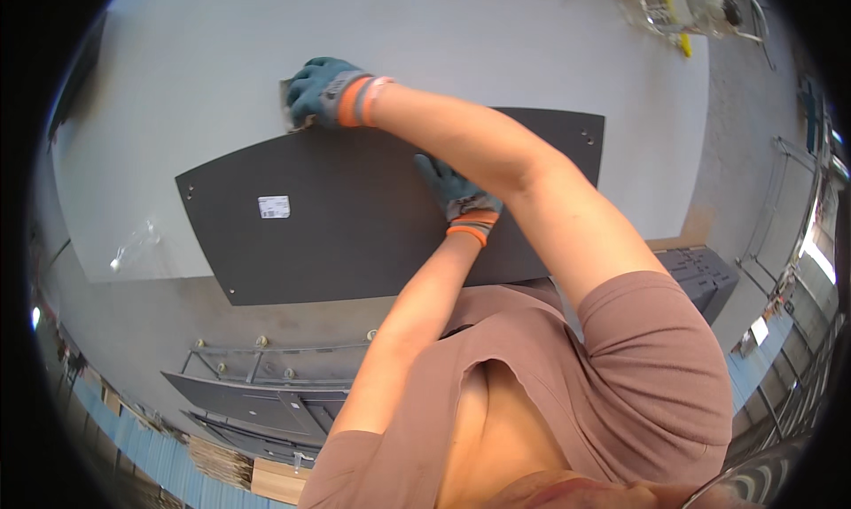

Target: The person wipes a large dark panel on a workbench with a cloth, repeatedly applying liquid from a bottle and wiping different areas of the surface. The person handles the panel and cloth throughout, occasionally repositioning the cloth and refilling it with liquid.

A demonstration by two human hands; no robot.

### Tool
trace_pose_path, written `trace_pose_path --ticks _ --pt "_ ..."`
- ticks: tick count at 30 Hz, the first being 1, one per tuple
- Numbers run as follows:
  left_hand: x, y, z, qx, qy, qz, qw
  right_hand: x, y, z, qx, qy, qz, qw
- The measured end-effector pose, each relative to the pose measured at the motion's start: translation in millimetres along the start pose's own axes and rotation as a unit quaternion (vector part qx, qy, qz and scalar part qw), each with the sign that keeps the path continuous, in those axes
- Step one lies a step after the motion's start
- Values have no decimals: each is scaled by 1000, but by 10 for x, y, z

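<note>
Worktop: pale grey surface, running under everything in the upper part of the view
Clear wrap: crumpled transparent plastic, lying on the worktop near its left edge, well apart from the hands
Wheeled rack: metal frame with small pale castors, below the worktop's near edge, dark panels beside it
Dark panel: large flat board with a curved far edge, lying on the worktop in front of the person, small holes near its corners
Sticker: white printed label, on the left part of the dark panel
Cloth: whitish rag, at the panel's far edge, partly hidden under the right glove
Right hand: gloved, reached across to the left, grip clamped on the cloth
Left hand: gloved, laid on the panel under the crossing right arm, grip apart, visible fingers stretched out, others hidden
Bottle: clear, dark-capped, at the worktop's far right corner
Crate: dark grey, beyond the near right corner
</note>
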State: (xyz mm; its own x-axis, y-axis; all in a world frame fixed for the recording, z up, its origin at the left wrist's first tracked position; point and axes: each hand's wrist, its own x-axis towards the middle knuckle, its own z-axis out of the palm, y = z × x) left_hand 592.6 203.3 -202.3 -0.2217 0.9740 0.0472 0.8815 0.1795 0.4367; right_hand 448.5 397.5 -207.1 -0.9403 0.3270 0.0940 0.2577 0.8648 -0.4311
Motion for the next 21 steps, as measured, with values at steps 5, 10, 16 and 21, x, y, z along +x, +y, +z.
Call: trace_pose_path --ticks 5,10,16,21 --pt "10 63 102 26 87 4 996 -1853 727 -480 36 73 3 997" --pt "31 88 125 68 71 13 995 -4956 1360 -1260 -62 198 262 943" --pt "-46 48 163 123 87 12 989 -8053 356 -1811 -200 -103 835 501" --pt "9 109 211 144 45 27 988 -8833 123 -1263 -195 237 825 475"
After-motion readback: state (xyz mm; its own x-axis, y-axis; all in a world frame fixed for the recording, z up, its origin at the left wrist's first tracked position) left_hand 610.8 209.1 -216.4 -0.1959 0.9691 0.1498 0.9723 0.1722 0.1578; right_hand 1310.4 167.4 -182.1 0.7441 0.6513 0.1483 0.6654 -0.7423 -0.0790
